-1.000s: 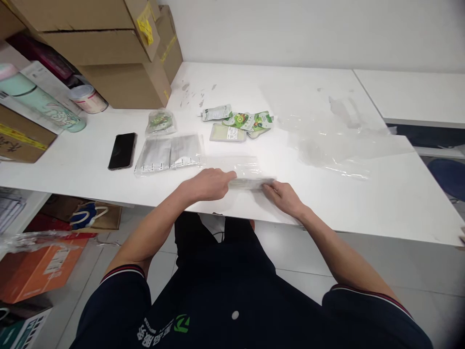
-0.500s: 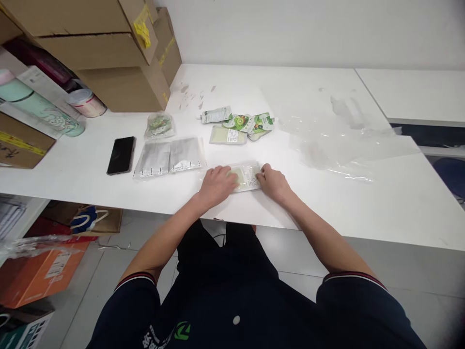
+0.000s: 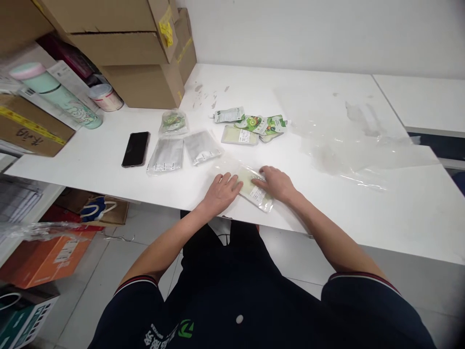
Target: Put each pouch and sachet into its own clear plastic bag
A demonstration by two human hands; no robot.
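A flat, pale green packet point(image 3: 256, 192) in a clear plastic sleeve lies slanted near the table's front edge, a white printed label on its lower right part. My left hand point(image 3: 222, 193) rests at its left side, fingers stretched out and a little apart, the tips touching the sleeve. From the right, my right hand point(image 3: 279, 185) grips the packet, thumb across its top and fingers at its upper right edge; the undersides of those fingers are hidden. Behind it are a second pale green packet point(image 3: 232, 135) with a label and several green-and-white fruit-print spout pouches point(image 3: 253, 123).
Two silvery flat packs point(image 3: 166, 154) lie left of my hands, with a bagged green item point(image 3: 173, 122) behind and a black phone point(image 3: 136, 149) beside them. Crumpled clear plastic point(image 3: 337, 150) spreads to the right. Cardboard boxes point(image 3: 145, 85) and a mint flask point(image 3: 65, 99) stand left.
The packet has turned clockwise, its right end now nearer the front edge. My right hand has shifted from the packet's end onto its upper right side. The view has swung slightly left.
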